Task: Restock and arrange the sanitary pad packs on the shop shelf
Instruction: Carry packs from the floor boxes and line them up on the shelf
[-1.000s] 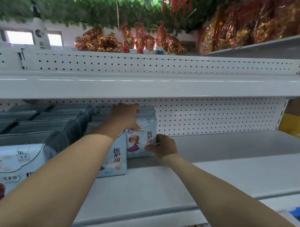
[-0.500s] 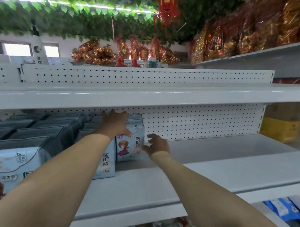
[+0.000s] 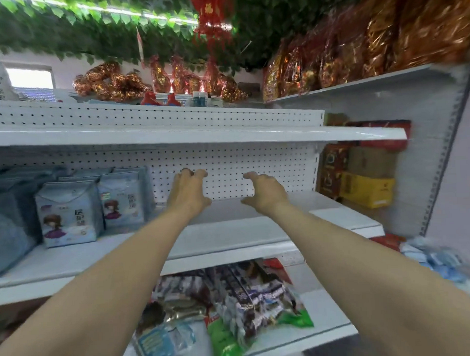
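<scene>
Blurring smears pad packs; lettering seemingly unreadable.

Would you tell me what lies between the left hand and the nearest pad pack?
Nothing: the head view shows only bare shelf and pegboard between the left hand and the pad pack.

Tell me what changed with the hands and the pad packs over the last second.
Both hands let go of the rear pad pack: the left hand came off its top, the right hand off its right side, and both moved right. They now hold nothing, above the shelf before the pegboard. The rear pack and the front pad pack stayed upright in place.
</scene>
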A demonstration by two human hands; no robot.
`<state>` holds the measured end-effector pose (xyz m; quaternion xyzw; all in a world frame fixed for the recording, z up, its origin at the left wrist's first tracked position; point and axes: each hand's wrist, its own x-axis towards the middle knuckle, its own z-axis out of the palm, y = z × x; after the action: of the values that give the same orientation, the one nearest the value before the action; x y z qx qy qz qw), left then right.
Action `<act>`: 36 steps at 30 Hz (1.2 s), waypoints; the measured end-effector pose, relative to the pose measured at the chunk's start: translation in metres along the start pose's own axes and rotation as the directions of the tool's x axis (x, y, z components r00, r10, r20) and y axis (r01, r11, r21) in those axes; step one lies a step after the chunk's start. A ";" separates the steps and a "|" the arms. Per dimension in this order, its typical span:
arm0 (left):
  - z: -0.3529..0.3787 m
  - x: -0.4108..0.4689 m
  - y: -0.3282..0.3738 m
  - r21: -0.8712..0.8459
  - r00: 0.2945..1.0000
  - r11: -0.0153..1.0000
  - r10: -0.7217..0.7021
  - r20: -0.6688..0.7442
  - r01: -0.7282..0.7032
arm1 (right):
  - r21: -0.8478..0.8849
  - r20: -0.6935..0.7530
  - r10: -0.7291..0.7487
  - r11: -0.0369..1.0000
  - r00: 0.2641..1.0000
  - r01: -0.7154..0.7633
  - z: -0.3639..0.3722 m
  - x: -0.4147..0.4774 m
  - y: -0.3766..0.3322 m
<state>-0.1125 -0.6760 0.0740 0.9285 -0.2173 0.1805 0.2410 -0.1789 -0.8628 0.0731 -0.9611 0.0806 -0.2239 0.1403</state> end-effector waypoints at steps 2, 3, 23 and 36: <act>0.015 -0.015 0.043 -0.020 0.999 0.999 0.032 0.015 -0.031 | -0.048 -0.013 0.020 0.999 1.000 -0.021 -0.028 -0.025 0.038; 0.023 -0.022 0.065 -0.025 0.999 0.999 0.045 0.024 -0.045 | -0.070 -0.020 0.030 0.997 0.999 -0.031 -0.041 -0.038 0.058; 0.230 -0.089 0.407 -0.186 0.918 0.930 0.351 0.186 -0.318 | -0.119 -0.139 0.480 0.860 0.866 -0.496 -0.177 -0.222 0.391; 0.408 -0.016 0.532 -0.205 0.868 0.939 0.335 0.366 -0.276 | -0.133 -0.021 0.603 0.789 0.798 -0.600 -0.155 -0.179 0.607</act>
<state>-0.2928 -1.3057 -0.0707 0.8792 -0.4186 0.0089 0.2274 -0.4634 -1.4357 -0.0524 -0.8952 0.3950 -0.1508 0.1409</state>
